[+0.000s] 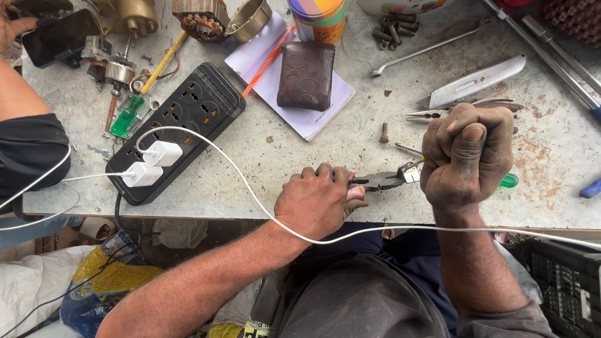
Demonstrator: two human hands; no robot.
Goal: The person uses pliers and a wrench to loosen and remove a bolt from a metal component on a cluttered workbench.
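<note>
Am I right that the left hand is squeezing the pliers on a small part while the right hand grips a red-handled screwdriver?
Not quite: in the head view the screwdriver in the right hand has a green handle. The left hand does grip the pliers, closed on a small part.

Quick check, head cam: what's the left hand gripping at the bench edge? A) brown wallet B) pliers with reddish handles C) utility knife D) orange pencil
B: the left hand is closed round the reddish handles of pliers, whose jaws pinch a small white part beside the right hand.
</note>
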